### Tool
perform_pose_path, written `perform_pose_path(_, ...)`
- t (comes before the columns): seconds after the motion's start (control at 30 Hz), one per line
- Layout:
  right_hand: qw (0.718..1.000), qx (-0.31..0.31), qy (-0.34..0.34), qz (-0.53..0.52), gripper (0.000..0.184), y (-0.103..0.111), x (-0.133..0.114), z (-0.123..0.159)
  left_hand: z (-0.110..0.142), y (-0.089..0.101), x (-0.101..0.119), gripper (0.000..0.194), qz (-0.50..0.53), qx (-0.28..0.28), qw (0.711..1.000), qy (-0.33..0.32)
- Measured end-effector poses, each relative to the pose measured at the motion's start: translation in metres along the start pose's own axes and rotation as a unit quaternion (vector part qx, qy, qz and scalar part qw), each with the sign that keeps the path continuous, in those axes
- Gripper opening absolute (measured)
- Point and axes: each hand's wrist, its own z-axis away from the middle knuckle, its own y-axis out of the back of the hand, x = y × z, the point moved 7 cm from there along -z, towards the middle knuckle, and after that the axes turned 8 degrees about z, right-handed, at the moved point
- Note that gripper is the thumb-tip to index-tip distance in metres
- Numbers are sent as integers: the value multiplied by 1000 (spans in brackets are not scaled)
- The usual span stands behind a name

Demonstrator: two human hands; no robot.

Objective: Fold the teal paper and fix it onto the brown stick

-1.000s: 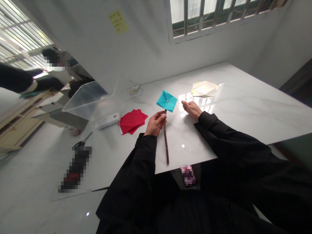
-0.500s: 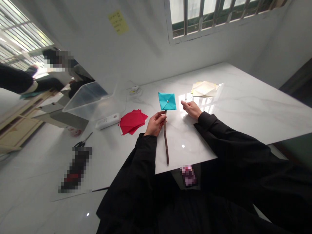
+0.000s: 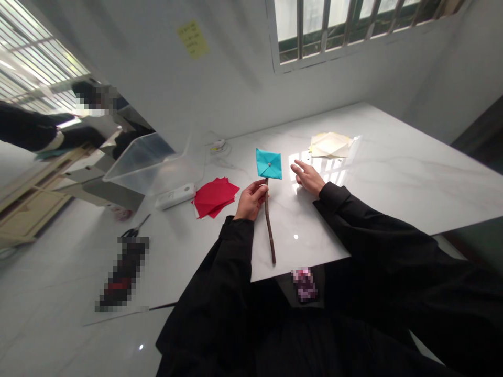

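Between the fingertips of my left hand [image 3: 250, 201] is the upper part of a thin brown stick [image 3: 269, 228], its lower end pointing toward the table's front edge. A square turquoise paper pinwheel [image 3: 263, 168] with folded flaps and a small silvery pin at its centre sits at the stick's top. To the right of the pinwheel hovers my right hand [image 3: 310, 180], its fingers loosely apart and nothing seen in them. It does not touch the pinwheel.
Red paper sheets [image 3: 216, 196] lie left of my left hand, beside a white oblong device [image 3: 175, 196]. Cream paper sheets [image 3: 330, 145] are at the back right. Scissors [image 3: 133, 230], a clear plastic bin [image 3: 137, 167] and a blurred-out dark object [image 3: 124, 272] are leftward. Another person [image 3: 51, 131] is far left.
My right hand's fingers have loosened from a closed shape and now stand apart. The stick's lower end has swung slightly right, and the pinwheel has turned a little.
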Motion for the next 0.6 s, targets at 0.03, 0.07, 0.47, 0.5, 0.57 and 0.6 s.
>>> perform_pose_path(0.03,999,-49,2,-11,78,-8,-3,3,0,1,0,50,1,3,1000,-3)
perform_pose_path(0.07,994,-103,7,-20,79,-17,-7,8,0,1,0,50,2,6,1000,-5)
perform_pose_path(0.47,984,-170,30,-52,80,-35,-16,16,0,2,3,43,25,19,999,-1)
perform_pose_path(0.5,984,-167,17,-54,79,-35,-15,16,0,2,3,42,28,24,999,-1)
perform_pose_path(0.57,985,-157,-4,-68,75,-33,-13,16,1,2,5,40,30,27,999,2)
perform_pose_path(0.6,985,-152,-9,-81,72,-32,-13,15,2,1,5,40,29,23,999,4)
